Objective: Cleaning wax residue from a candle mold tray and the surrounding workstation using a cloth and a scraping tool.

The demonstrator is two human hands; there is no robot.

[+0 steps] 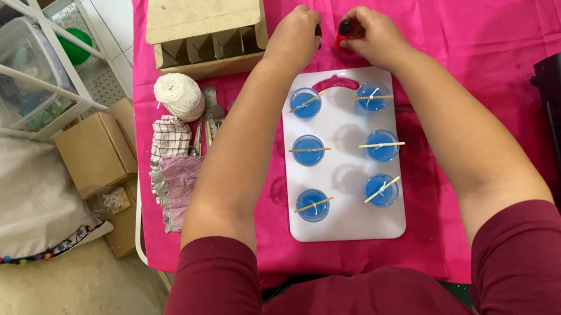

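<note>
Both hands work at the far edge of the white board (pixel 351 233), just beyond its handle slot, over the pink cloth (pixel 485 17) that covers the desk. The right hand (pixel 374 35) has its fingers closed around a small dark bottle with a red part (pixel 344 30), which shows only at the thumb side of the hand; its lower portion is hidden, so its long axis cannot be read with certainty, though it appears roughly upright. The left hand (pixel 292 35) sits just beside it, on the left of the bottle, with fingers curled; a small dark object shows at its fingertips, but whether it is gripped cannot be told. The bottle lies between the two hands, in contact with the right and near the left. Six small cups of blue wax (pixel 308 150) stand on the board in two columns, each with a wooden stick (pixel 382 144) across its rim; they lie on the near side of both hands, toward the person. The nearest cup to the bottle is the far one of the right column (pixel 371 97). A cardboard box (pixel 205 18) stands left of the left hand.
</note>
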